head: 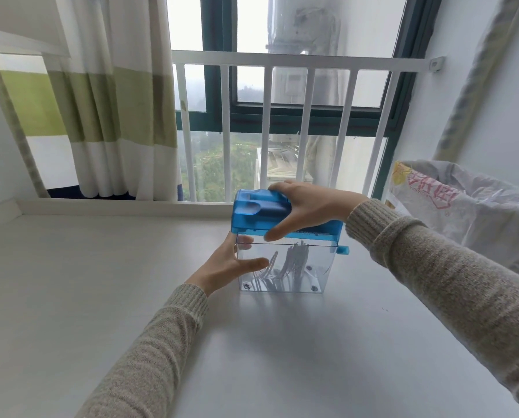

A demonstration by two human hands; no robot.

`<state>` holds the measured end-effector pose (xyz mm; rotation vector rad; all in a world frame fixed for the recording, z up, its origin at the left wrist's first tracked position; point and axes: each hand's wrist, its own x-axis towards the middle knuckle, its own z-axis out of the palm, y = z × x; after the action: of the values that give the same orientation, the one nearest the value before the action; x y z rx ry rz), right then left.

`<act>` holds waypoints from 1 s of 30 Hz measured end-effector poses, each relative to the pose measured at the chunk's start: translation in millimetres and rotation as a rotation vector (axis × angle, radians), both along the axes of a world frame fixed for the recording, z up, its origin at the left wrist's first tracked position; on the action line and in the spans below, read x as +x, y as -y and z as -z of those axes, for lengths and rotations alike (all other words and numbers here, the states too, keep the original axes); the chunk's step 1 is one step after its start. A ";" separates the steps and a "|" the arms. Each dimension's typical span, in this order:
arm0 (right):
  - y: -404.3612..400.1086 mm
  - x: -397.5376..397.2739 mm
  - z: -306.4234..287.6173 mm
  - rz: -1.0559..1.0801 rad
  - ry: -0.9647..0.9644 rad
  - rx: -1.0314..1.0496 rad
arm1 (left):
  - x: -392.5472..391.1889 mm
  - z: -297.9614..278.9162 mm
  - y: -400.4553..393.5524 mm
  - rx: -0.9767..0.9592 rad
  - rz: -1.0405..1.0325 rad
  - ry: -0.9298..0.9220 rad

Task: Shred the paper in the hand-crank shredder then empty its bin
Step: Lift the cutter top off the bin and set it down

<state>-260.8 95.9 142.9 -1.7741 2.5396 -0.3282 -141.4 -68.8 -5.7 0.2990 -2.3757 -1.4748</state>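
Hand-crank shredder [262, 214]: translucent blue plastic top, boxy with rounded corners, seated on a clear rectangular bin [285, 267] holding thin white paper strips [291, 260]; stands on the smooth pale table [101, 282], far centre. Right hand [308, 206]: sleeved arm reaching in from the right, fingers and thumb curled over the blue top, grasping it. Left hand [232, 265]: arm extended from near, thumb and fingers clasping the bin's left end. Crinkled plastic bag [463, 212] at far right.
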 end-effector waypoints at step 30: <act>-14.5 8.6 -22.6 0.055 0.000 0.095 | 5.0 -6.5 -6.5 0.012 0.033 0.032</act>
<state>-252.2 110.4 165.5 -1.6747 2.5613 -0.2051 -136.5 -62.3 0.9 0.2903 -2.4086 -1.5108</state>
